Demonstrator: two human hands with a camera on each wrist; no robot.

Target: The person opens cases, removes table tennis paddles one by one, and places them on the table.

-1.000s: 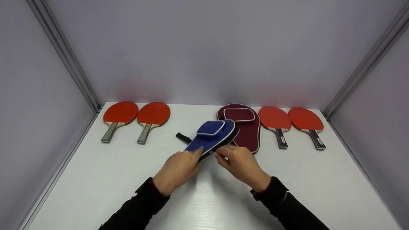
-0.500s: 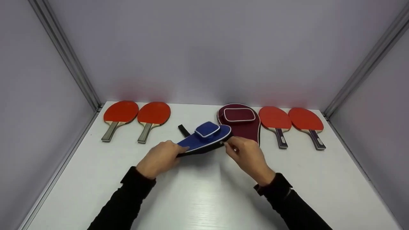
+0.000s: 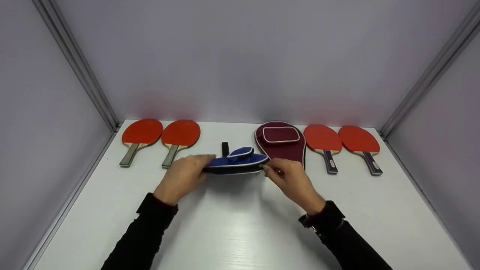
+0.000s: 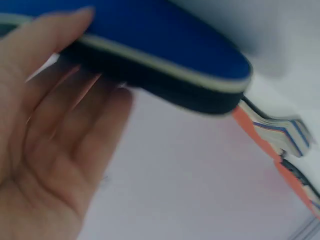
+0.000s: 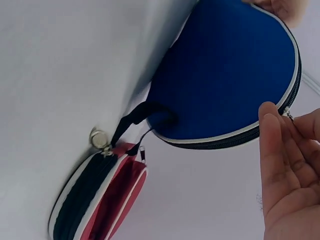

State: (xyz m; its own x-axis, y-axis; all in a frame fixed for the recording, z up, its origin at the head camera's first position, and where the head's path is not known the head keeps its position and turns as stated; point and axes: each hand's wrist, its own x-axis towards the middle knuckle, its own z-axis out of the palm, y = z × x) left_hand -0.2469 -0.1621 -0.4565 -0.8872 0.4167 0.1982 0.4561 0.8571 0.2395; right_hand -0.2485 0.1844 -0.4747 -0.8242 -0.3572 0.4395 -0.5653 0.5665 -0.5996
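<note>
Head view. My left hand (image 3: pixel 182 176) grips the narrow end of the blue paddle case (image 3: pixel 235 164); my right hand (image 3: pixel 290 180) pinches at its wide end, where the zipper pull itself is too small to make out. The case hangs between my hands, just above the table (image 3: pixel 232 228), seen nearly edge-on — long axis running left hand to right hand, pocket side up. A black strap (image 3: pixel 225 148) sticks out beyond it. Just beyond my right hand: a maroon case (image 3: pixel 282 144), flat on the table, its near end hidden by my fingers. Two red paddles (image 3: pixel 341 146) further right of it, two more red paddles (image 3: pixel 161 140) beyond my left hand.

Left wrist view. Blurred. My left hand (image 4: pixel 45 150), thumb on the blue top face, fingers under the dark edge of the case (image 4: pixel 165 60). Paddle handles at the right edge, cut off.

Right wrist view. My right hand (image 5: pixel 292 170), partly cut off at the frame edge, fingers curled at the zipper pull (image 5: pixel 288 115) — the pinch is partly hidden. The case's (image 5: pixel 225 75) rounded end faces this hand; the maroon case (image 5: pixel 100 200) lies below it.
</note>
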